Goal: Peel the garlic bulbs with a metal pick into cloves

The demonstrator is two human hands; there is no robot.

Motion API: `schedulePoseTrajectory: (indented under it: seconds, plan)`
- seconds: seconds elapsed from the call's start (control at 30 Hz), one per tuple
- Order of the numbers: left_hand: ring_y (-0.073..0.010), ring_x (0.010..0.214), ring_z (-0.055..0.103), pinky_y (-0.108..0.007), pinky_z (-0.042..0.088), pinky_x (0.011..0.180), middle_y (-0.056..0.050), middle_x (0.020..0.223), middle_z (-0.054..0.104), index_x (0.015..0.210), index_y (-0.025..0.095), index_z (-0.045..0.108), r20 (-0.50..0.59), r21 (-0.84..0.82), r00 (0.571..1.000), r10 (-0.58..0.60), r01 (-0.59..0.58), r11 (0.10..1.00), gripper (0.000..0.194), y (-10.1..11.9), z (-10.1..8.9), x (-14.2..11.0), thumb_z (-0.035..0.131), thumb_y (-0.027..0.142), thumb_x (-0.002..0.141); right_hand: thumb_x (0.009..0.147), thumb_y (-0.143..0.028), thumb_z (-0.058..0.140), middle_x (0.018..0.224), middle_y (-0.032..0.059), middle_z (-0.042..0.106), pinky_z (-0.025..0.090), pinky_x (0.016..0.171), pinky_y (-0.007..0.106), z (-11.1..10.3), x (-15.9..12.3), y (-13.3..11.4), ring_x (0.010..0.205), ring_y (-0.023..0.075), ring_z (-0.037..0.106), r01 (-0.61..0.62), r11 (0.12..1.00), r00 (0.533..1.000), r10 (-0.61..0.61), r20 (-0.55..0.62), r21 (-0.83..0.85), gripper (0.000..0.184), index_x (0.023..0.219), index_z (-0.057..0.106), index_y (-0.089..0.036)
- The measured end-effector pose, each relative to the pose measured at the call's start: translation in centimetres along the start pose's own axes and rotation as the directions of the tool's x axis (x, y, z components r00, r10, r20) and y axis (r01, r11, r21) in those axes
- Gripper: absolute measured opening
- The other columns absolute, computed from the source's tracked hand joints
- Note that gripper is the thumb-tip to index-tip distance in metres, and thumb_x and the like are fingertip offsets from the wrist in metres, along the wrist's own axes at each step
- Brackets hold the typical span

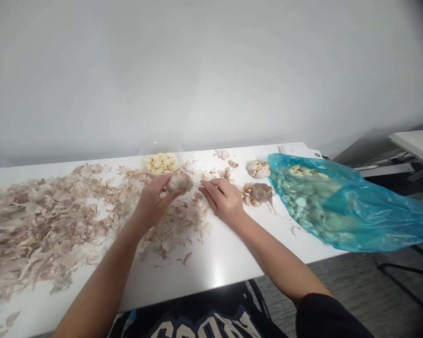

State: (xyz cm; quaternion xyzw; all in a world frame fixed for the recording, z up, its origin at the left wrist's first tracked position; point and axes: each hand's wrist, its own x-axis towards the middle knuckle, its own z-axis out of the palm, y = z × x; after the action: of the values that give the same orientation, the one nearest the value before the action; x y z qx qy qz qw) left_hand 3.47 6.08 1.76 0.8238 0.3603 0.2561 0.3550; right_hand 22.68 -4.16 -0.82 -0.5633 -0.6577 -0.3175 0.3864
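Observation:
My left hand (154, 201) is closed round a garlic bulb (178, 183), thumb and fingers on its sides. Just right of the bulb, my right hand (226, 201) pinches a thin grey sliver (196, 184) that reaches to the bulb's side. Whether it is a slim blade or a strand of the bulb, I cannot make out. Behind the bulb stands a clear bowl (180, 152) of peeled garlic cloves (161, 162). Loose garlic skins (165, 234) lie under both hands. Unpeeled cloves (247, 199) sit to the right of my right hand, around another bulb (261, 192).
A large heap of garlic skins (52, 220) covers the left of the white table (204, 270). A partly opened bulb (258, 169) lies beside a blue plastic bag (341, 206) holding pale cloves, which hangs over the right edge. A grey wall (197, 75) rises behind.

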Motion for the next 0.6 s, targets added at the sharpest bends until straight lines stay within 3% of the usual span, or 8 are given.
schedulePoseTrajectory:
  seconds: [0.17,0.4,0.6]
  plan:
    - [-0.0206,0.090,0.058,-0.034,0.045,0.081,-0.007,0.100,0.066,0.114,0.017,0.064,0.021,0.054,0.999,0.026,-0.027,0.998,0.044,0.08,0.26,-0.12,0.058,0.053,0.089,0.088,-0.023,0.067,0.077,0.0002,0.065,0.034,0.056,0.021,-0.05,0.16,0.13,0.067,0.0064,0.053,0.026,0.999,1.000,-0.025,0.018,-0.042,0.020,0.106,0.062,-0.016]
    - [-0.0208,0.090,0.057,-0.033,0.044,0.080,-0.006,0.098,0.066,0.113,0.017,0.064,0.043,0.084,0.999,0.032,-0.035,0.996,0.044,0.30,0.30,-0.07,0.056,0.054,0.090,0.089,-0.021,0.065,0.068,0.0001,0.061,0.031,0.056,0.024,0.10,0.29,-0.24,0.063,0.0076,0.049,0.075,0.992,0.997,-0.074,0.011,-0.101,0.007,0.086,0.063,-0.015]
    - [-0.0214,0.097,0.059,-0.034,0.045,0.085,-0.007,0.105,0.066,0.116,0.017,0.062,0.035,0.104,0.997,0.067,-0.071,0.992,0.043,-0.11,0.53,-0.12,0.058,0.052,0.090,0.090,-0.018,0.061,0.065,-0.0007,0.058,0.031,0.056,0.025,0.03,0.16,0.54,0.059,0.0074,0.046,0.024,0.989,1.000,-0.024,0.003,-0.143,0.006,0.086,0.063,-0.016]
